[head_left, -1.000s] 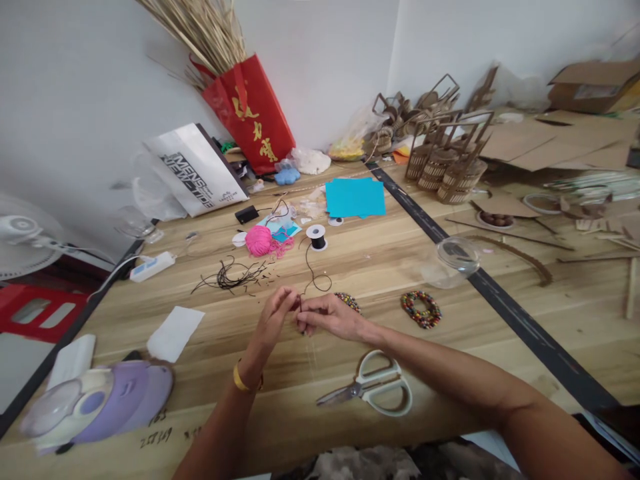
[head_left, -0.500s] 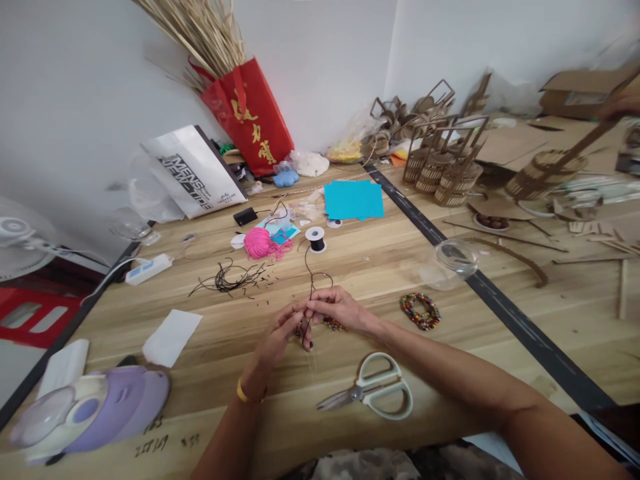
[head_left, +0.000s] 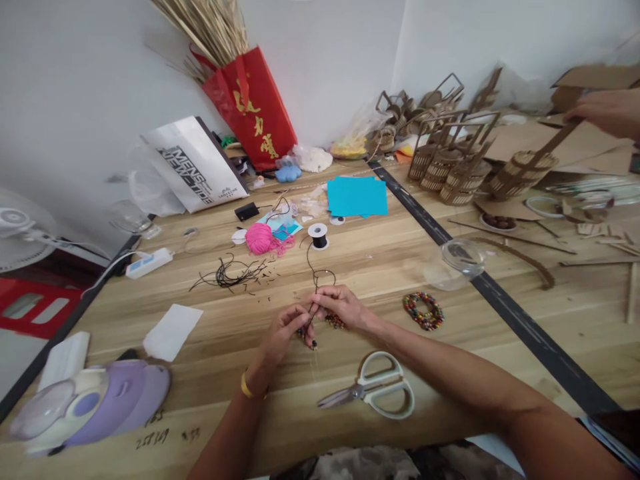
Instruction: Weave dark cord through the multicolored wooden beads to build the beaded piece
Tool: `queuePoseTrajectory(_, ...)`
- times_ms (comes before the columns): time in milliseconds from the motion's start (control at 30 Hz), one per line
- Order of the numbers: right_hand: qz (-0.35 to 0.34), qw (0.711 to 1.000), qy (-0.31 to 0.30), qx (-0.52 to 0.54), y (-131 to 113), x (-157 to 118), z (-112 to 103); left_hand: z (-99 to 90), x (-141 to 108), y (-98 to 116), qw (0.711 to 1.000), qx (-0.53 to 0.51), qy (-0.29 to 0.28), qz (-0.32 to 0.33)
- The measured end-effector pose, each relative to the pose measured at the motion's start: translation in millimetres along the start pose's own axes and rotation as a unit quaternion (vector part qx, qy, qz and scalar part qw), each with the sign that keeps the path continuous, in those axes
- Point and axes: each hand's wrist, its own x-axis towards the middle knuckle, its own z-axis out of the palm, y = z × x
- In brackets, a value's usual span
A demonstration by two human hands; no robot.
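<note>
Over the middle of the table, my left hand [head_left: 286, 329] and my right hand [head_left: 342, 305] meet, both pinching a thin black cord [head_left: 310, 265]. The cord runs back to a white spool [head_left: 319, 237] wound with black. A few small dark beads [head_left: 313, 345] hang just below my left fingers. Partly hidden under my right hand lies a cluster of coloured beads [head_left: 335, 321]. To the right rests a coiled strand of multicoloured beads [head_left: 423, 311]. Scissors [head_left: 373, 387] with pale handles lie in front of my hands, slightly parted.
Cut black cord pieces [head_left: 230, 273] and pink yarn [head_left: 260, 239] lie at the left. Blue sheets [head_left: 357, 197] are farther back. A clear plastic container [head_left: 463, 259] stands right. Another person's hand [head_left: 607, 110] holds a small woven basket [head_left: 523, 172] by its handle.
My hands stay together on the cord, my right hand now slightly farther from the left. The other person's basket has come down and left, with more of that hand showing.
</note>
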Motion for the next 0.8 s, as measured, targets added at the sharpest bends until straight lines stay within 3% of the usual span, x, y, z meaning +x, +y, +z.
queuePoseTrajectory(300, 0.037, 0.998, 0.006, 0.049, 1.8, 1.0, 0.4, 0.3, 1.2, -2.1, 1.0, 0.024, 0.008, 0.009)
queuePoseTrajectory(600, 0.047, 0.993, -0.039, 0.106, 1.6, -2.1, 1.8, 0.4, 0.2, -3.6, 0.999, 0.047, 0.013, 0.001)
queuePoseTrajectory(800, 0.069, 0.977, 0.048, 0.198, 7.0, -1.0, 5.7, -0.6, 0.5, -4.3, 0.998, 0.014, 0.052, 0.034)
